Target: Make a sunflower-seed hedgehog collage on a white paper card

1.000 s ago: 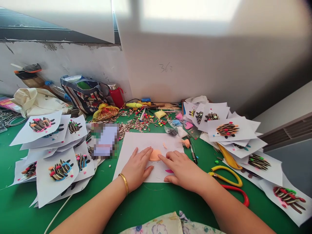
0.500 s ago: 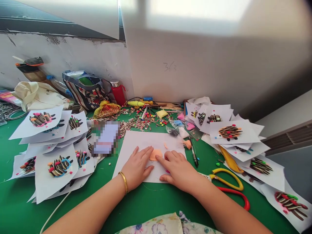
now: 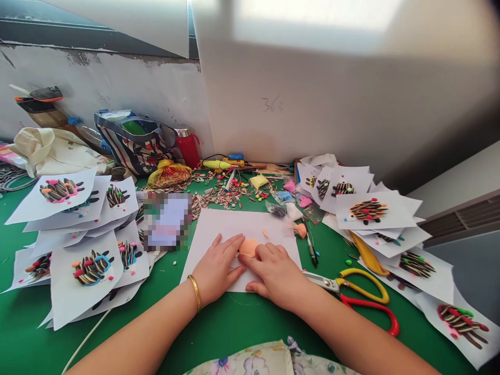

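Nearest, past a floral top [image 3: 253, 360], two bare hands rest on a white sheet [image 3: 207, 225]. The left hand [image 3: 215, 268] lies flat, fingers side by side and thumb apart, its tips at the left edge of an orange clay patch [image 3: 249, 246] near the middle of the paper. The right hand [image 3: 276, 268] lays its index finger along the patch's near edge, thumb apart, other fingers curled; neither looks clamped on anything. I'd worry that uneven pressing could skew that edge, or that clay sticking to a fingertip could peel it off the paper. The scissors [image 3: 365, 286] lie just beside the right wrist, where a careless swing might knock them. The left stack [image 3: 64, 291] and right stack [image 3: 400, 205] of decorated cards look loose, so a bumped corner could set them sliding. Beyond are scattered seeds [image 3: 213, 200] and a red flask [image 3: 188, 150], on which I can read no brand; the cream bag [image 3: 58, 148] has lettering too small to make out. Farthest, the wall panel [image 3: 332, 104] carries a handwritten number [image 3: 272, 104], seemingly "363".
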A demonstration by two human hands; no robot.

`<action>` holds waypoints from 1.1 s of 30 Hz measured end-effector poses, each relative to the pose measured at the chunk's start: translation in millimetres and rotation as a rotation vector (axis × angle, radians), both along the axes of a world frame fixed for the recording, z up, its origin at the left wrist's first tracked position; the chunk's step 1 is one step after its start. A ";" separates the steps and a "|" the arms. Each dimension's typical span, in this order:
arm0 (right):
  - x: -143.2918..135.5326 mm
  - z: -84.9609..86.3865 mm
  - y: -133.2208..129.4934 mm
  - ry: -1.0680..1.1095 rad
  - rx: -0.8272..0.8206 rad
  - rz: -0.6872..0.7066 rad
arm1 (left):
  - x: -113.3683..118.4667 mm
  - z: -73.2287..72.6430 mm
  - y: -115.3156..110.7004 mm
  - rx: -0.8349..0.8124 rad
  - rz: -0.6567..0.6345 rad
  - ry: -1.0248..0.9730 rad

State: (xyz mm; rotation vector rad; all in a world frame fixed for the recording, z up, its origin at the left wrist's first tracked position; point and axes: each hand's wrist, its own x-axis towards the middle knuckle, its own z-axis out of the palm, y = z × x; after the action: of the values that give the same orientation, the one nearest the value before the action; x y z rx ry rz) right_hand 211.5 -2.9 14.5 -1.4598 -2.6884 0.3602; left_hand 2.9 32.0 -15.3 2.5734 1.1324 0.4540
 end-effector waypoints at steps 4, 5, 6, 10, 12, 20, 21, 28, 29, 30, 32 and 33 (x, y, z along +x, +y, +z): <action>1.4 -0.7 1.3 0.050 -0.029 -0.035 | -1.7 -2.5 0.6 -0.005 -0.008 -0.012; 1.9 -1.1 1.3 0.055 -0.026 -0.051 | -2.2 -3.4 0.7 -0.001 -0.008 -0.018; 2.2 -1.5 1.3 0.055 -0.022 -0.062 | -2.6 -4.3 0.8 0.007 -0.005 -0.024; 3.2 -2.4 1.7 0.050 -0.026 -0.062 | -4.2 -6.7 0.5 0.060 0.006 -0.013; 4.5 -2.6 2.3 0.068 -0.034 -0.070 | -4.7 -6.3 0.1 0.081 -0.006 0.002; 9.0 -6.5 4.5 0.077 -0.021 -0.097 | -4.3 -1.3 -0.1 0.108 -0.025 0.039; 8.8 -6.8 4.3 0.080 -0.014 -0.100 | -4.1 -1.0 -0.2 0.107 -0.021 0.043; 15.9 -7.1 10.6 0.124 0.077 -0.147 | -3.2 -0.7 -1.5 0.097 -0.010 0.058; 18.9 -7.9 14.1 0.133 0.120 -0.182 | -3.1 -0.7 -1.4 0.093 -0.010 0.057; 21.8 -9.2 18.3 0.133 0.165 -0.227 | -3.0 -0.8 -1.3 0.091 -0.010 0.055; 26.4 -12.9 27.9 0.111 0.233 -0.309 | -2.8 -0.8 -0.9 0.090 -0.010 0.054; 27.6 -15.2 32.6 0.096 0.248 -0.328 | -2.7 -0.8 -0.6 0.091 -0.010 0.054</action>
State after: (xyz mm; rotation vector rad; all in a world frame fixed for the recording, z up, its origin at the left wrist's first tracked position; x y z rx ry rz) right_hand 239.1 29.7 -0.7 -1.7133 -2.2677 0.0705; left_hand 0.2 31.3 -16.1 2.6833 1.1412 0.4462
